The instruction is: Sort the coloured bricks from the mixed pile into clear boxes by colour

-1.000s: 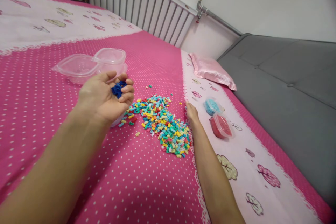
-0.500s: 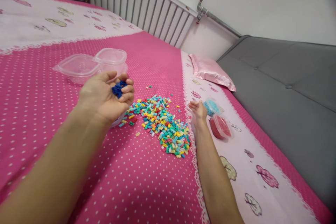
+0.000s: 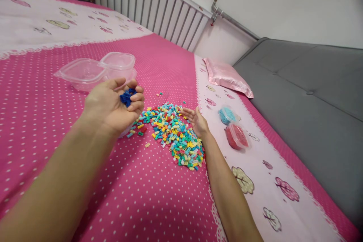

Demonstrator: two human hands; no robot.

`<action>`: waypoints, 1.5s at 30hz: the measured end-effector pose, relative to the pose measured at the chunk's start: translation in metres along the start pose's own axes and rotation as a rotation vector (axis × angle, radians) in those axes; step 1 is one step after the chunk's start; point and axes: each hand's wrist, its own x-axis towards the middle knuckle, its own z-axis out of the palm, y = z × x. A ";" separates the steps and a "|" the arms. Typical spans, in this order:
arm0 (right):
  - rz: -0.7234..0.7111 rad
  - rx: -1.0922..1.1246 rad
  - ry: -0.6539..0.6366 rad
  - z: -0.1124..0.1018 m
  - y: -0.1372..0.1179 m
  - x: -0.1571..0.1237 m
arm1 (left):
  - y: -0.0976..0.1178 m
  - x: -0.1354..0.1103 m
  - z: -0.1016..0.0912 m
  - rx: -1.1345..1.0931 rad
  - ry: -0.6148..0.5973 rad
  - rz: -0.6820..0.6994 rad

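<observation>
Dark blue toy bricks (image 3: 127, 97) lie in a small heap in my left hand (image 3: 113, 106), which is turned palm up with its fingers curled round them. To the right, my right hand (image 3: 197, 121) is at the far right edge of a pile of small multicoloured toy bricks (image 3: 177, 134). Its fingers are stretched out and point left over the pile, and I see nothing in them. Part of a clear container (image 3: 124, 132) shows under my left hand; the hand hides most of it.
Two clear plastic containers (image 3: 82, 71) stand beyond my left hand. On the right, one tub holds light blue pieces (image 3: 227, 115) and another holds red pieces (image 3: 236, 137). A pink pillow (image 3: 228, 77) rests by the grey headboard (image 3: 300, 94). A white radiator (image 3: 159, 7) lines the wall.
My right hand has moved left, from beside the tubs to the edge of the brick pile. My left hand stays nearly still with the blue bricks.
</observation>
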 end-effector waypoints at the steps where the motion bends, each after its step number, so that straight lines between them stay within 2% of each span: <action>1: 0.035 0.027 -0.034 0.005 -0.003 -0.002 | 0.000 0.001 -0.001 -0.011 -0.006 -0.009; 5: 0.097 0.138 -0.058 0.022 -0.015 -0.008 | 0.000 0.003 -0.003 -0.021 -0.035 -0.024; 10: 0.096 0.307 -0.053 0.043 -0.033 -0.019 | 0.000 0.003 -0.003 -0.030 -0.045 -0.027; 15: 0.087 0.323 -0.188 0.065 -0.051 -0.038 | 0.000 0.004 -0.004 -0.039 -0.055 -0.052; 19: 0.015 0.287 -0.241 0.067 -0.073 -0.053 | 0.001 0.004 -0.005 -0.048 -0.070 -0.062; 23: -0.111 0.199 -0.119 0.055 -0.094 -0.062 | 0.001 0.003 -0.005 -0.048 -0.059 -0.052; 26: -0.162 0.181 -0.015 0.045 -0.101 -0.064 | 0.001 0.003 -0.005 -0.040 -0.047 -0.036; 32: -0.175 0.163 0.101 0.036 -0.102 -0.067 | -0.001 0.000 -0.002 -0.020 -0.078 -0.037; 35: -0.144 0.144 0.147 0.038 -0.104 -0.080 | -0.002 -0.009 0.003 0.043 -0.079 -0.009; 37: -0.109 0.085 0.180 0.037 -0.100 -0.099 | -0.002 -0.014 0.005 0.074 -0.097 -0.009; 39: -0.060 -0.021 0.228 0.033 -0.085 -0.127 | -0.001 -0.017 0.006 0.078 -0.123 -0.015; 43: 0.092 -0.448 0.313 0.026 -0.031 -0.192 | 0.001 -0.017 0.005 0.049 -0.144 0.005; 45: 0.086 -0.686 0.303 0.028 -0.006 -0.210 | 0.002 -0.016 0.005 0.019 -0.144 0.004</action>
